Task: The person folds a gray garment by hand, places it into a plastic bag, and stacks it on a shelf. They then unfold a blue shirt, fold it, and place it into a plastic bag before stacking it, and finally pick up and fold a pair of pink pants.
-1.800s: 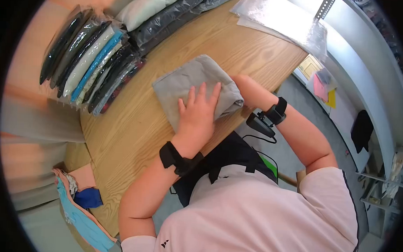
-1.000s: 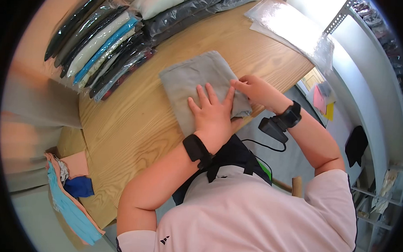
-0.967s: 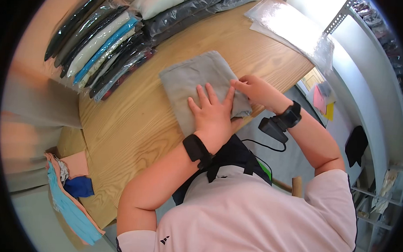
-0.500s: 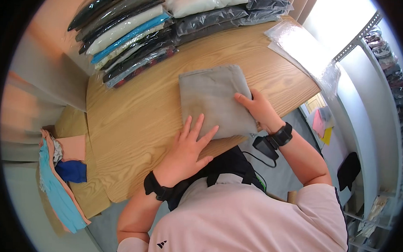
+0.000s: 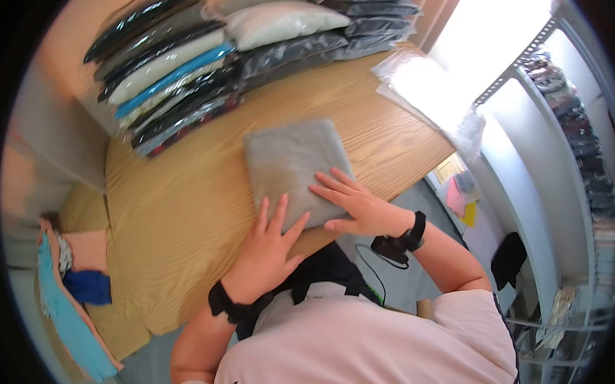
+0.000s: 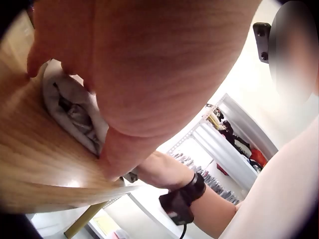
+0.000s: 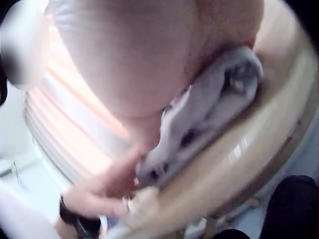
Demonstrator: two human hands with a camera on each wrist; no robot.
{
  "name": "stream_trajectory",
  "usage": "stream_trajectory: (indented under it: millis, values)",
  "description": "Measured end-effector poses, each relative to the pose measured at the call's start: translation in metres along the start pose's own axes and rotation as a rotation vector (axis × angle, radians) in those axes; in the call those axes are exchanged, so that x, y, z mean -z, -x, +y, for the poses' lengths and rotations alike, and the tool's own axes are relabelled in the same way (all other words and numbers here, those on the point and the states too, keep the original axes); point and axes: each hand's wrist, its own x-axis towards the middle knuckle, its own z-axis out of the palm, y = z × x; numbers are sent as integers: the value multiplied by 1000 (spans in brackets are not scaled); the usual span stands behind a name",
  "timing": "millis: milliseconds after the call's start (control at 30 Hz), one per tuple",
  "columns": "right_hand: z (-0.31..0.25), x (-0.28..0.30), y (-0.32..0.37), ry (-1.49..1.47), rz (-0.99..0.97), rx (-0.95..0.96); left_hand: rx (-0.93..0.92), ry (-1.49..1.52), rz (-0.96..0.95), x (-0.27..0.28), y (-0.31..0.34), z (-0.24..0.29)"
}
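A grey folded garment lies flat on the wooden table near its front edge. My left hand rests with spread, straight fingers on its near left corner. Flat across its right side lies my right hand, fingers extended and thumb toward the near edge. From the left wrist view, the rolled layers of the garment show beyond the palm. The right wrist view has the thick folded edge of the garment lying along the table, slightly blurred, with the left hand at its far end.
Stacks of plastic-wrapped clothes and a white wrapped bundle line the table's back. Clear plastic bags lie at the far right. Loose blue and peach clothes sit at the left, and metal shelves stand on the right.
The right hand has gone from holding the garment's right edge to lying flat on top. The left hand has slid back to the near left corner. The head view has shifted.
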Motion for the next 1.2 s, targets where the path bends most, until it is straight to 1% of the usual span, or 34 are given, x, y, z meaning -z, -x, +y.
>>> stream_trajectory:
  millis: [33, 100, 167, 233, 300, 333, 400, 433, 500, 600, 733, 800, 833, 900, 933, 1000, 1033, 1100, 1133, 1200]
  values:
    - [13, 17, 0, 27, 16, -14, -31, -4, 13, 2, -1, 1]
    - [45, 56, 0, -471, 94, -162, 35, -1, -53, 7, -2, 3]
    - [97, 91, 7, -177, 293, -406, 25, -32, -56, 9, -5, 3]
    - [152, 119, 19, 285, 366, -689, 20, -74, -34, 8, -10, 1]
    - [202, 129, 31, 621, 296, -854, 15, -96, -23, 6, -15, -3]
    - [210, 133, 35, 627, 313, -848, 20, -108, -24, 5, -18, -5]
    - [221, 135, 40, 722, 117, -958, 23, -99, -19, 5, -22, -6]
    - [224, 137, 40, 614, 112, -1032, 30, -79, -28, 5, -24, -7]
    - [234, 134, 41, 599, 165, -1015, 32, -84, -25, 5, -25, -8]
    - [249, 126, 43, 652, 168, -966, 29, -79, -35, 6, -26, -8]
    - [266, 123, 43, 695, 194, -973, 30, -47, -45, 7, -26, -8]
    - [271, 126, 45, 522, 459, -1085, 35, -32, -49, 7, -26, -8]
    - [272, 128, 46, 524, 461, -1082, 40, -17, -52, 7, -26, -8]
    - [273, 132, 49, 357, 586, -1007, 42, -13, -55, 8, -26, -8]
    - [273, 133, 48, 357, 588, -1004, 43, -9, -60, 8, -26, -9]
    - [271, 134, 47, 208, 591, -1039, 42, -9, -57, 8, -26, -9]
    - [270, 135, 47, 209, 591, -1038, 40, -9, -58, 8, -26, -9]
    - [266, 136, 44, 113, 544, -1130, 40, -1, -58, 7, -26, -8]
    - [262, 138, 41, 113, 544, -1131, 41, 7, -59, 7, -26, -9]
    - [256, 140, 36, 2, 478, -1147, 40, 4, -60, 7, -25, -9]
